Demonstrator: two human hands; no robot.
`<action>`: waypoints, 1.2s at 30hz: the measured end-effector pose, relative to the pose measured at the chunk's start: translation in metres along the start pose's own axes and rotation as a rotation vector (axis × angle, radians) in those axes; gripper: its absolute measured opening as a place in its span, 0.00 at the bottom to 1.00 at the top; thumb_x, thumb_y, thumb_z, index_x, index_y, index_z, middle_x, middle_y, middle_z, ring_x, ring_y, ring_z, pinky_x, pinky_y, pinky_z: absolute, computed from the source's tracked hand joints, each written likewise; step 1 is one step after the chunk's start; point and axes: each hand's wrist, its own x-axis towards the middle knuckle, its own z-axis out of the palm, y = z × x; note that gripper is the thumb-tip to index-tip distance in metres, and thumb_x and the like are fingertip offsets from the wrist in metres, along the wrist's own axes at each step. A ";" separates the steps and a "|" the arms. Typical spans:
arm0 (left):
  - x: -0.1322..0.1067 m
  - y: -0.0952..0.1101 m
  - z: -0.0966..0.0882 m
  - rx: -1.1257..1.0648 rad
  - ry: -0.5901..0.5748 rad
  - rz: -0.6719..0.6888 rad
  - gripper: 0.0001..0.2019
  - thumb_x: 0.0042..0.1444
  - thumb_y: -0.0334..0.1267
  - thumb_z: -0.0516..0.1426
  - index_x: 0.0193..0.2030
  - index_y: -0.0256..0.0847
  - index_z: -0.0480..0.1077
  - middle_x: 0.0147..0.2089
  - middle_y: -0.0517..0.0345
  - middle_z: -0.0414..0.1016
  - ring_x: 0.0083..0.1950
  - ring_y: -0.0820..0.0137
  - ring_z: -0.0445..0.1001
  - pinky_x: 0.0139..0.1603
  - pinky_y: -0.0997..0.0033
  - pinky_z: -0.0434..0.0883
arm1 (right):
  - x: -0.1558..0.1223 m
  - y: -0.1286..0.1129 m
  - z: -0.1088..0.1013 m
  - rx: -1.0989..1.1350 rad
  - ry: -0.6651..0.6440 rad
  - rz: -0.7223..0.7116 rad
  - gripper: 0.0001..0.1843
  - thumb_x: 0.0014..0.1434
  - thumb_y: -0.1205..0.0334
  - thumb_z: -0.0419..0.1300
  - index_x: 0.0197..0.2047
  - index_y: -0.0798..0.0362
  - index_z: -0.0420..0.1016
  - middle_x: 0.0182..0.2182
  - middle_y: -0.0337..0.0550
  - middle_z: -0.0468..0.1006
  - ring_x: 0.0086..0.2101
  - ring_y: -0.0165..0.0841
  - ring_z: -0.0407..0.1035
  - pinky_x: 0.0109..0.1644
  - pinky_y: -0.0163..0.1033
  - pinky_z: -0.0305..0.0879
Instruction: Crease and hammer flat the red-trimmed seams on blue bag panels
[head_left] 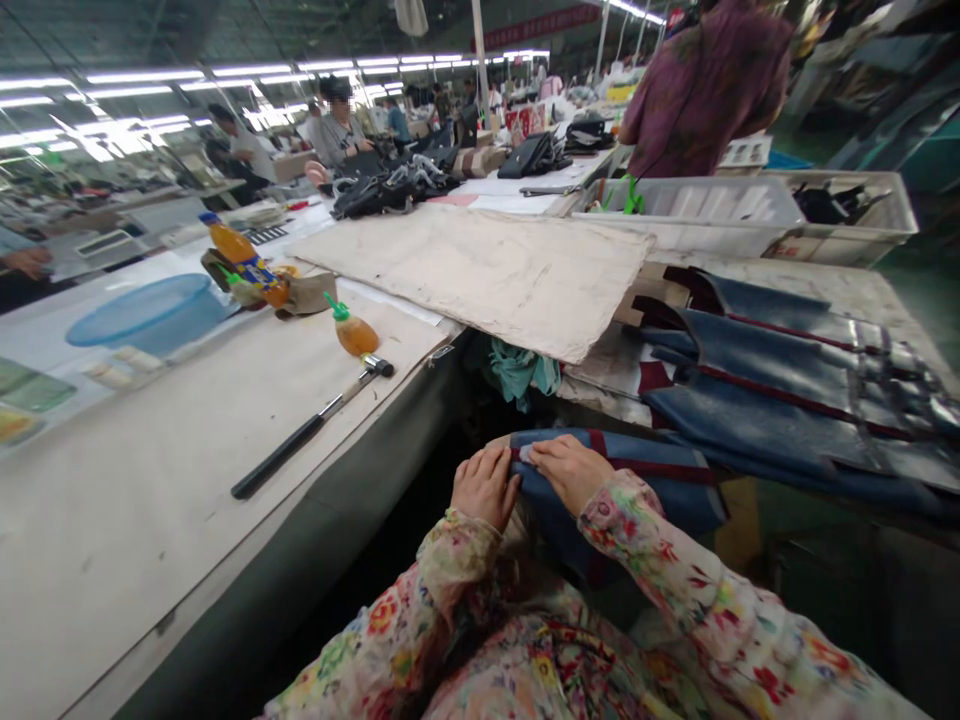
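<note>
A blue leather-like panel with dark red strips (675, 495) lies across my lap, below the table's edge. My left hand (486, 486) is closed over the panel's left end, fingers bent on its edge. Close beside it, my right hand (571, 472) presses and grips the same edge, with a small pale patch showing at its fingertips. The undersides of both hands are hidden. Similar blue panels with dark red strips (780, 370) are piled on the table to the right.
A hammer (300, 440) and a glue bottle with a green nozzle (354, 330) lie on the left table. Behind them are an orange drink bottle (244, 262) and a blue basin (142, 312). A pale board (480, 265) bridges ahead, near white bins (690, 208). A person (709, 80) stands beyond.
</note>
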 end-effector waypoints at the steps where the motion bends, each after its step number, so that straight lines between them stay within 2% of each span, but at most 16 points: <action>1: 0.000 0.001 0.001 -0.001 0.004 0.001 0.18 0.57 0.43 0.49 0.52 0.41 0.64 0.51 0.51 0.68 0.52 0.63 0.64 0.49 0.60 0.63 | -0.008 0.004 -0.002 -0.013 0.015 -0.012 0.16 0.59 0.67 0.48 0.46 0.53 0.72 0.44 0.43 0.72 0.41 0.33 0.62 0.46 0.38 0.65; 6: -0.002 0.003 0.001 -0.016 0.017 0.032 0.17 0.58 0.41 0.48 0.54 0.48 0.63 0.53 0.54 0.66 0.53 0.63 0.63 0.49 0.60 0.62 | -0.054 0.030 -0.021 -0.093 0.048 -0.012 0.17 0.58 0.69 0.47 0.46 0.54 0.72 0.44 0.45 0.72 0.42 0.33 0.63 0.47 0.39 0.65; 10: -0.001 0.011 0.002 -0.057 0.045 0.049 0.17 0.57 0.40 0.48 0.53 0.44 0.64 0.52 0.53 0.67 0.53 0.64 0.62 0.51 0.59 0.61 | -0.084 0.049 -0.031 -0.125 0.083 0.051 0.16 0.59 0.66 0.46 0.46 0.53 0.72 0.44 0.45 0.72 0.42 0.32 0.64 0.47 0.41 0.65; 13: 0.003 0.023 0.004 -0.104 0.044 0.102 0.18 0.57 0.38 0.47 0.53 0.39 0.64 0.51 0.52 0.68 0.53 0.64 0.62 0.54 0.59 0.60 | -0.099 0.055 -0.029 -0.134 0.166 0.115 0.16 0.60 0.62 0.47 0.45 0.53 0.72 0.42 0.45 0.73 0.42 0.32 0.65 0.47 0.41 0.65; 18: 0.013 0.050 0.013 -0.185 0.008 0.197 0.18 0.58 0.37 0.47 0.53 0.35 0.63 0.51 0.50 0.68 0.52 0.65 0.62 0.54 0.63 0.63 | -0.105 0.050 -0.020 -0.097 0.207 0.209 0.16 0.61 0.62 0.46 0.47 0.54 0.71 0.44 0.44 0.72 0.45 0.32 0.64 0.50 0.41 0.64; 22: 0.019 0.069 0.022 -0.220 -0.008 0.240 0.17 0.58 0.37 0.47 0.53 0.38 0.63 0.50 0.54 0.68 0.51 0.66 0.62 0.55 0.64 0.61 | -0.098 0.042 -0.020 -0.055 0.212 0.225 0.16 0.61 0.62 0.46 0.46 0.54 0.72 0.43 0.44 0.72 0.44 0.32 0.64 0.49 0.40 0.63; 26: 0.026 0.079 0.020 -0.225 -0.051 0.277 0.16 0.59 0.38 0.45 0.53 0.40 0.61 0.48 0.56 0.69 0.50 0.67 0.62 0.53 0.63 0.61 | -0.088 0.040 -0.023 -0.132 0.187 0.259 0.16 0.61 0.63 0.46 0.44 0.55 0.73 0.42 0.45 0.73 0.42 0.33 0.64 0.48 0.41 0.64; 31: 0.031 0.074 0.012 -0.225 -0.130 0.316 0.16 0.59 0.36 0.45 0.53 0.40 0.61 0.47 0.56 0.69 0.49 0.68 0.62 0.49 0.66 0.61 | -0.085 0.039 -0.027 -0.281 0.126 0.254 0.15 0.58 0.68 0.48 0.44 0.57 0.73 0.41 0.45 0.73 0.40 0.35 0.64 0.46 0.40 0.64; 36: 0.023 0.046 0.009 -0.173 -0.120 0.287 0.16 0.58 0.34 0.46 0.53 0.39 0.62 0.47 0.57 0.70 0.48 0.67 0.63 0.48 0.66 0.62 | -0.112 0.053 -0.029 -0.308 0.148 0.187 0.16 0.59 0.66 0.48 0.46 0.55 0.72 0.44 0.44 0.72 0.42 0.34 0.63 0.48 0.40 0.61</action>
